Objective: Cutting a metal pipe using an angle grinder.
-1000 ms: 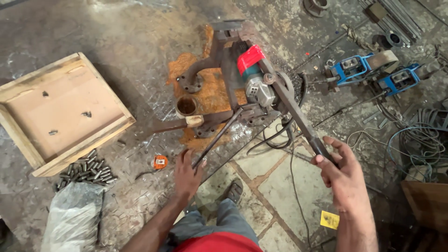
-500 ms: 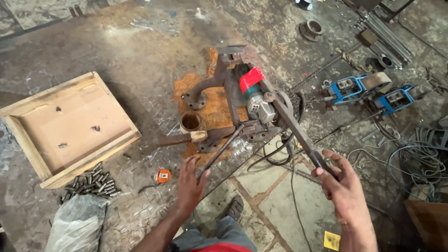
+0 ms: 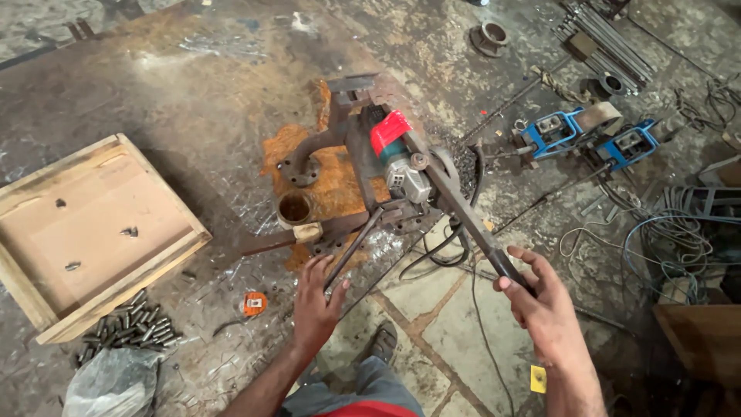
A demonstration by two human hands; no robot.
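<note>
Right fingers: the right hand (image 3: 544,309) is clenched around the end of the long dark metal lever handle (image 3: 463,216).
Left fingers: the left hand (image 3: 316,297) pinches the near end of a thin dark steel rod (image 3: 356,243), fingers curled on it.
Lever: it slants up from the right hand to the grey angle grinder with a red-and-teal body (image 3: 397,158).
Rod: it runs from the left hand up into the rusty dark steel stand (image 3: 340,139) under the grinder.
Stand: it sits on an orange rusted plate (image 3: 332,189) on the grey floor.
Left side: shallow wooden tray (image 3: 46,305), with a pile of short grey steel pieces (image 3: 131,328) just beside its near edge.
Far right: two blue clamp fixtures (image 3: 590,135).
</note>
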